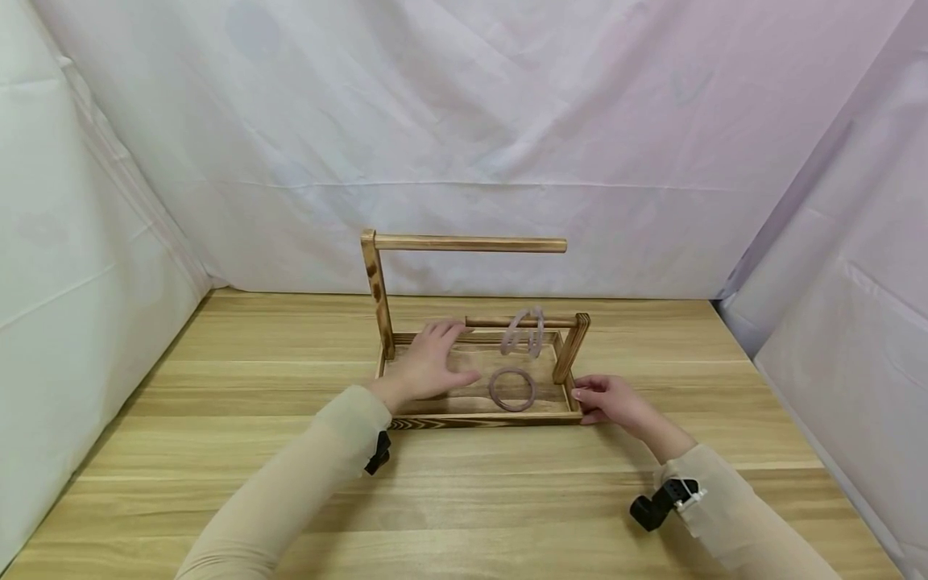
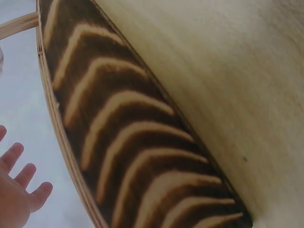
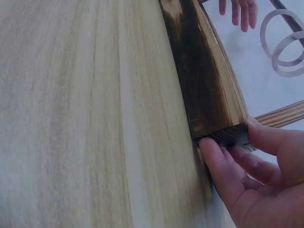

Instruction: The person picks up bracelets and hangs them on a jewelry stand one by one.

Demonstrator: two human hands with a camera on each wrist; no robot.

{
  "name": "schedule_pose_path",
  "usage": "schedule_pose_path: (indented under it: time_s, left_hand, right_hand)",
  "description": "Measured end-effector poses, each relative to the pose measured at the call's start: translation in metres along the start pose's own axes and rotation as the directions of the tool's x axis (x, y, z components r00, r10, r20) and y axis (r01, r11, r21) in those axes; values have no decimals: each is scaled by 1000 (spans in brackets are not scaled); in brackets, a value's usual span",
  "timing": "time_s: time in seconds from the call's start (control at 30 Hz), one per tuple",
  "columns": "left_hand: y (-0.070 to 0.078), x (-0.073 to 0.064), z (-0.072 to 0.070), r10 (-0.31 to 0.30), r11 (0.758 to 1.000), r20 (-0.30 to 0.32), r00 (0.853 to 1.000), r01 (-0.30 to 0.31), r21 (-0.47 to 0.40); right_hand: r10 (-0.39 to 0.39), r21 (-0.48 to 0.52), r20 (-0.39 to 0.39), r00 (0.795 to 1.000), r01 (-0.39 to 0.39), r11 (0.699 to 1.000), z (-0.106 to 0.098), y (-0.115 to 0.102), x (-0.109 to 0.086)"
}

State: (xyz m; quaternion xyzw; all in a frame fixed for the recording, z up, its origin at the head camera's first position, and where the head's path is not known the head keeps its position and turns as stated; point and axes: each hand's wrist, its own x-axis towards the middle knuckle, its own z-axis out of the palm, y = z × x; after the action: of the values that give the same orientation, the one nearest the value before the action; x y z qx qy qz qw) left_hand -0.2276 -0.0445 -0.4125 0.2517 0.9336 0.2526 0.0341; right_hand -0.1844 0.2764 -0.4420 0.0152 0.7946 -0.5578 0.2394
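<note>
I have the right hand point(image 1: 612, 403) pinching the tray point(image 1: 486, 420) at its near right corner, thumb on the upper edge and a finger low against the end. The left hand point(image 1: 431, 362) grasps nothing: I see its fingers spread above the left half of the tray, the tips just beside the free left end of the short bar point(image 1: 486, 321); I can't make out whether they touch it. Two rings point(image 1: 511, 333) hang side by side around that bar, towards its right end, where it meets the short post point(image 1: 571, 350). A third ring point(image 1: 512, 408) lies in the tray, in its right half, on the near side of the hanging pair. From the tray's left end rises the tall post point(image 1: 379, 298), with the long bar point(image 1: 471, 243) running right from its top. I have the tray sitting on the table point(image 1: 478, 499), with pale cloth point(image 1: 464, 121) on the far, left and right sides
</note>
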Motion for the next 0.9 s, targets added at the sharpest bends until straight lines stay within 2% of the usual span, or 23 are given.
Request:
schedule_pose_path:
  time_s: [0.13, 0.33, 0.67, 0.9]
  left_hand:
    - [2, 2, 4, -3, 1000, 25, 1000, 3, 2]
    - [5, 4, 13, 46, 998, 28, 999, -48, 50]
    - [5, 8, 31, 95, 988, 91, 991, -106, 116]
    - [8, 11, 38, 116, 985, 114, 987, -129, 113]
  right_hand:
    - [-6, -2, 5, 1000, 6, 1000, 1, 0, -1]
    - [-4, 2, -2, 1000, 4, 1000, 2, 0, -1]
    - [-1, 7, -7, 1000, 1, 1000, 1, 1, -1]
    - [15, 3, -20, 1000, -14, 1000, 2, -2, -1]
